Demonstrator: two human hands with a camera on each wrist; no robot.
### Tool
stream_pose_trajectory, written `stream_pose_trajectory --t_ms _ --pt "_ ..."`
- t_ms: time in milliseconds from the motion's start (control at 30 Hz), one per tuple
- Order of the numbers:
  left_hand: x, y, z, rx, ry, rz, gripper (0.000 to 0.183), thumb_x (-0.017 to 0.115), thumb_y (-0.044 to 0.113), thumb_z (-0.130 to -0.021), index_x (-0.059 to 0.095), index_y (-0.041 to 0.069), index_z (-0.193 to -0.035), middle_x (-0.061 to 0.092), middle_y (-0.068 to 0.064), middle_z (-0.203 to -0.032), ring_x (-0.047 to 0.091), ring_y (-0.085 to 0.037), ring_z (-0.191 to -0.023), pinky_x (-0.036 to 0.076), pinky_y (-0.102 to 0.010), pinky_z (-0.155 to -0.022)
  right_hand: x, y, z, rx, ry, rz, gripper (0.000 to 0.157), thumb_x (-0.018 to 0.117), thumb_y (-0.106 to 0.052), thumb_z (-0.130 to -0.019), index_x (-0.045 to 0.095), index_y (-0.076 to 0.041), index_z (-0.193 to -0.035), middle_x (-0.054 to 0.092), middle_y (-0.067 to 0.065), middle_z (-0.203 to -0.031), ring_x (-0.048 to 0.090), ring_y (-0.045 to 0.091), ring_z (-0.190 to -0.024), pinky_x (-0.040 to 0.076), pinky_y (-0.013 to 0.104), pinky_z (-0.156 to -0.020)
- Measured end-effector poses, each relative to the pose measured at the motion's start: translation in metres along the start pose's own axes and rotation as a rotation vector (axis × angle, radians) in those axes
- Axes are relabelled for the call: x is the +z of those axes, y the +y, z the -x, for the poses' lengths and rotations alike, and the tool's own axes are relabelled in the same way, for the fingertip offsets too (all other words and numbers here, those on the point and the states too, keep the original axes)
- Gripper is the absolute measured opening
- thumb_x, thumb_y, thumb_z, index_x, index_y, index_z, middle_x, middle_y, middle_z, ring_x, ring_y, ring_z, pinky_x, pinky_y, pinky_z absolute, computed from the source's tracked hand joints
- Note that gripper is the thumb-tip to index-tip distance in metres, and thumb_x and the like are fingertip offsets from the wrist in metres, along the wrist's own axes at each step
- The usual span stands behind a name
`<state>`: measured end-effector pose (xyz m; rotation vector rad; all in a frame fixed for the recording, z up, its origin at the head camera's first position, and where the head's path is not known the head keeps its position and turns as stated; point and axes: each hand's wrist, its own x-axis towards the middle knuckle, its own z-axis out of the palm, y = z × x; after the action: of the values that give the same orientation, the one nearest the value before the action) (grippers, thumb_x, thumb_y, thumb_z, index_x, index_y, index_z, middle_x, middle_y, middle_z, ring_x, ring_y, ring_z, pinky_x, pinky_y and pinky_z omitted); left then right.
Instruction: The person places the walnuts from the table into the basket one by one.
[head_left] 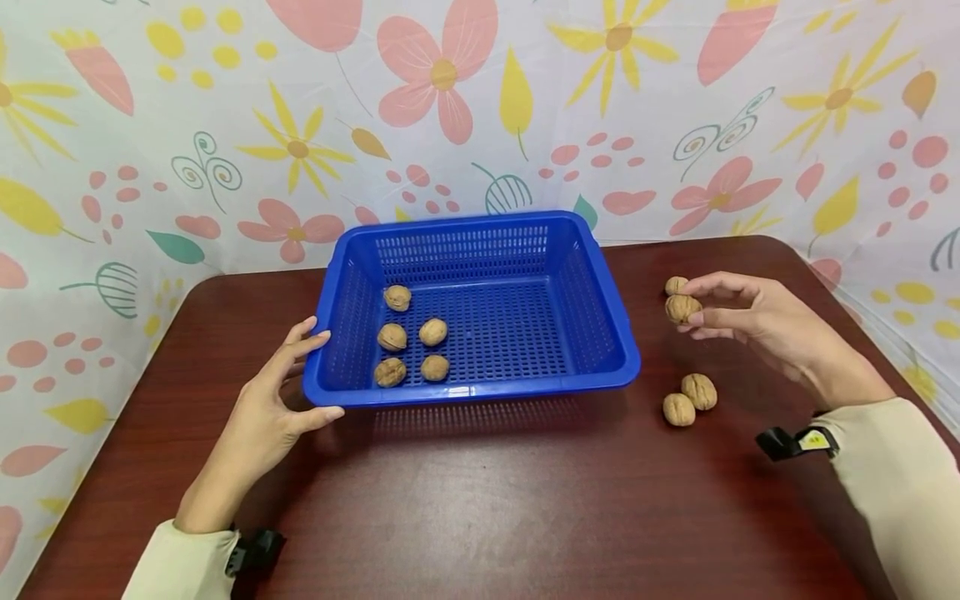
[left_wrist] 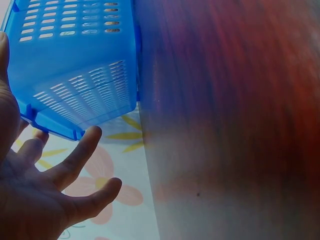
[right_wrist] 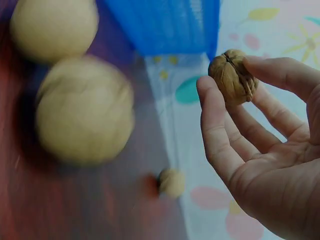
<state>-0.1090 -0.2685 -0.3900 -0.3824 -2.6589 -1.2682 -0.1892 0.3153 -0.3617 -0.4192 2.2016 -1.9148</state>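
A walnut [head_left: 683,309] is pinched between the thumb and fingers of my right hand [head_left: 780,329], to the right of the blue basket [head_left: 480,389]. In the right wrist view this walnut [right_wrist: 233,77] shows its ridged brown shell. Behind it, another walnut [head_left: 676,286] lies on the table, and two more walnuts [head_left: 678,410] sit together nearer the front. My left hand [head_left: 262,408] spans the basket's front left corner, thumb by the front rim and fingertips on the left rim. In the left wrist view two fingers [left_wrist: 82,150] stretch out past the basket.
Several walnuts [head_left: 433,332] rest on the basket's left side, on its perforated floor. The dark red-brown table [head_left: 480,500] reaches back to a wall cloth [head_left: 450,167] printed with flowers. A black strap [head_left: 795,442] is around the right wrist.
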Motion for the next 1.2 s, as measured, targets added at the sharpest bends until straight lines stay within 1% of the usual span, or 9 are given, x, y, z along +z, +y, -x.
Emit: stream_pose_trajectory --t_ms 133,233,367,500,600,700,867,1000,1200 --pt "0.000 0.001 0.000 -0.006 -0.004 -0.009 0.087 0.088 0.007 -0.083 0.046 0.017 -0.159 0.032 -0.008 -0.172 0.056 -0.048 -0.128 0.044 -0.005 -0.090 0.013 -0.018 -0.001 -0.041 -0.001 -0.042 0.036 0.058 0.014 -0.099 0.068 -0.001 -0.130 0.078 0.003 -0.111 0.077 0.020 -0.094 0.063 0.029 -0.080" --pt "0.000 0.001 -0.001 -0.008 -0.005 -0.023 0.086 0.088 0.008 -0.084 0.046 0.018 -0.159 0.032 -0.008 -0.172 0.056 -0.048 -0.128 0.045 -0.008 -0.091 0.021 -0.031 -0.004 -0.088 -0.028 -0.067 0.035 0.057 0.016 -0.098 0.067 0.001 -0.129 0.079 0.005 -0.110 0.078 0.020 -0.094 0.063 0.029 -0.080" --pt "0.000 0.001 -0.001 -0.007 0.000 -0.024 0.086 0.088 0.008 -0.083 0.047 0.018 -0.159 0.033 -0.008 -0.171 0.056 -0.048 -0.128 0.044 -0.006 -0.091 0.032 -0.050 -0.010 -0.132 -0.069 -0.119 0.036 0.055 0.018 -0.098 0.067 0.003 -0.127 0.080 0.007 -0.110 0.079 0.022 -0.093 0.063 0.030 -0.081" --pt "0.000 0.001 0.000 -0.004 -0.001 -0.016 0.087 0.088 0.007 -0.083 0.046 0.018 -0.159 0.032 -0.008 -0.171 0.056 -0.048 -0.128 0.042 -0.003 -0.090 0.043 -0.068 -0.019 -0.129 -0.093 -0.146 0.035 0.054 0.016 -0.099 0.068 0.001 -0.128 0.079 0.008 -0.112 0.079 0.023 -0.094 0.062 0.029 -0.078" --pt "-0.001 0.001 0.000 -0.008 -0.001 -0.023 0.087 0.088 0.008 -0.084 0.046 0.018 -0.159 0.033 -0.008 -0.171 0.056 -0.048 -0.128 0.043 -0.004 -0.090 0.057 -0.082 -0.028 -0.098 -0.088 -0.110 0.033 0.058 0.011 -0.100 0.070 -0.005 -0.127 0.078 0.005 -0.113 0.079 0.021 -0.095 0.060 0.027 -0.072" --pt "-0.001 0.001 0.000 -0.009 -0.001 -0.025 0.087 0.088 0.008 -0.084 0.046 0.018 -0.159 0.033 -0.008 -0.171 0.056 -0.048 -0.128 0.044 -0.005 -0.090 0.075 -0.097 -0.040 -0.070 -0.083 -0.094 0.030 0.063 0.007 -0.100 0.072 -0.007 -0.125 0.075 0.003 -0.114 0.079 0.022 -0.097 0.060 0.027 -0.076" --pt "-0.001 0.000 0.000 -0.001 0.000 -0.010 0.087 0.088 0.006 -0.083 0.046 0.017 -0.159 0.032 -0.008 -0.172 0.056 -0.048 -0.127 0.043 -0.003 -0.089 0.107 -0.114 -0.064 -0.072 -0.096 -0.101 0.025 0.068 0.005 -0.097 0.071 -0.002 -0.120 0.072 0.010 -0.117 0.078 0.029 -0.099 0.062 0.033 -0.088" --pt "-0.001 0.000 0.000 -0.004 0.000 -0.012 0.087 0.088 0.007 -0.083 0.046 0.018 -0.159 0.032 -0.008 -0.172 0.056 -0.048 -0.128 0.042 -0.002 -0.089 0.131 -0.115 -0.090 -0.077 -0.101 -0.117 0.025 0.068 0.005 -0.096 0.071 -0.001 -0.119 0.074 0.013 -0.114 0.077 0.029 -0.097 0.062 0.035 -0.088" --pt "-0.001 0.001 0.000 -0.005 -0.005 -0.008 0.087 0.088 0.008 -0.084 0.046 0.018 -0.159 0.031 -0.008 -0.172 0.056 -0.047 -0.128 0.043 -0.003 -0.089 0.162 -0.114 -0.128 -0.072 -0.121 -0.114 0.029 0.066 0.003 -0.097 0.068 -0.003 -0.125 0.075 0.010 -0.113 0.077 0.026 -0.096 0.062 0.033 -0.086"
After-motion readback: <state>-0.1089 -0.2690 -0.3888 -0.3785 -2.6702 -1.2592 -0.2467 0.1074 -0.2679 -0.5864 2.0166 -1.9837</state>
